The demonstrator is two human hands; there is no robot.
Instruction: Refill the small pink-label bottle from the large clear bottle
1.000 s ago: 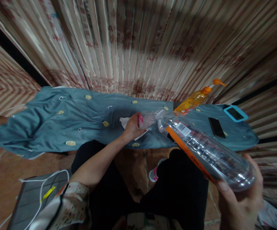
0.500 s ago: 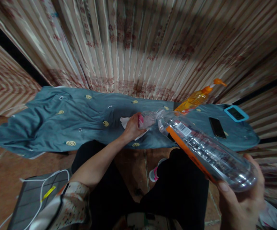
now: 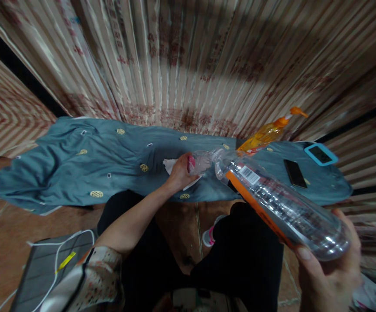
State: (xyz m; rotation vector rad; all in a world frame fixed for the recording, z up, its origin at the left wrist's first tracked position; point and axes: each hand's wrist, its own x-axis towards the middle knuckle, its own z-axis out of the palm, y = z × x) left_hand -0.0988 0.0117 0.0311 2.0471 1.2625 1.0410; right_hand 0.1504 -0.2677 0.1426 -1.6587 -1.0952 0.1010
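My right hand (image 3: 329,273) grips the base of a large clear plastic bottle (image 3: 279,206) with an orange label. The bottle is tilted down, its open mouth pointing at a small clear glass (image 3: 202,161). My left hand (image 3: 180,172) is closed round that glass, which rests on a surface covered by a blue-grey cloth (image 3: 87,167). A white tissue (image 3: 171,167) lies under the left hand. I cannot tell whether liquid is flowing.
An orange pump bottle (image 3: 266,134) stands behind the glass. A black phone (image 3: 294,173) and a blue-framed device (image 3: 320,154) lie on the cloth at right. Striped curtains (image 3: 188,60) hang behind. A grey mat with a white cable (image 3: 50,264) lies on the floor at lower left.
Almost nothing differs; the bottle's base and my right hand have drifted very slightly to the right. The left hand and glass stay put.
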